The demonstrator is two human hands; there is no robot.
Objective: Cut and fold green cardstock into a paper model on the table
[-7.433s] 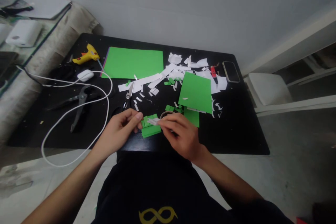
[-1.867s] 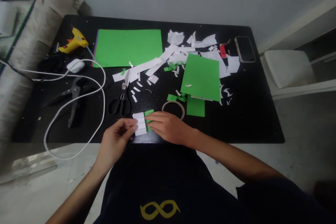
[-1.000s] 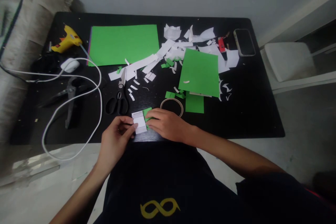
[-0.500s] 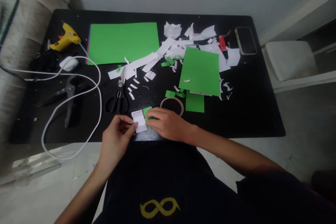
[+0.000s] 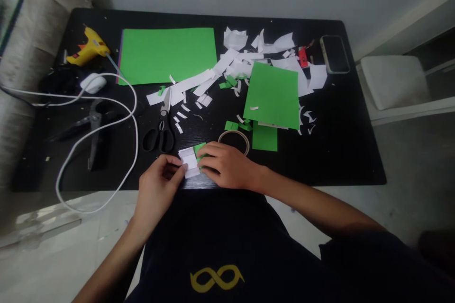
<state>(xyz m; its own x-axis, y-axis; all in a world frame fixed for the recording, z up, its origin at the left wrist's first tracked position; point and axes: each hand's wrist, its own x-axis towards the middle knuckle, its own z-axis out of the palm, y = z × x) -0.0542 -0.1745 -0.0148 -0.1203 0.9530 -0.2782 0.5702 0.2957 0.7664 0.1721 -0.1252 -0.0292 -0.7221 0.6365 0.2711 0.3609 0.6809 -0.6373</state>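
Observation:
At the table's front edge, my left hand [image 5: 159,181] pinches the left side of a small folded white paper piece [image 5: 189,161] between thumb and fingers. A small green paper piece [image 5: 199,148] lies against its right side, partly under the white one. My right hand [image 5: 225,164] has its fingers closed down on the green piece, covering most of it. Just behind the right hand is a tape ring [image 5: 245,138]. Black-handled scissors [image 5: 161,130] lie beyond my left hand, their blades pointing away from me.
Large green sheets [image 5: 167,54] and a smaller green sheet [image 5: 273,94] lie among white paper scraps [image 5: 245,59]. A yellow glue gun [image 5: 88,49], a looping white cable [image 5: 137,137] and pliers [image 5: 94,128] occupy the left. A red lighter [image 5: 303,57] and phone [image 5: 334,54] are at right.
Both hands stay on the small paper pieces with hardly any movement. The view has shifted very slightly.

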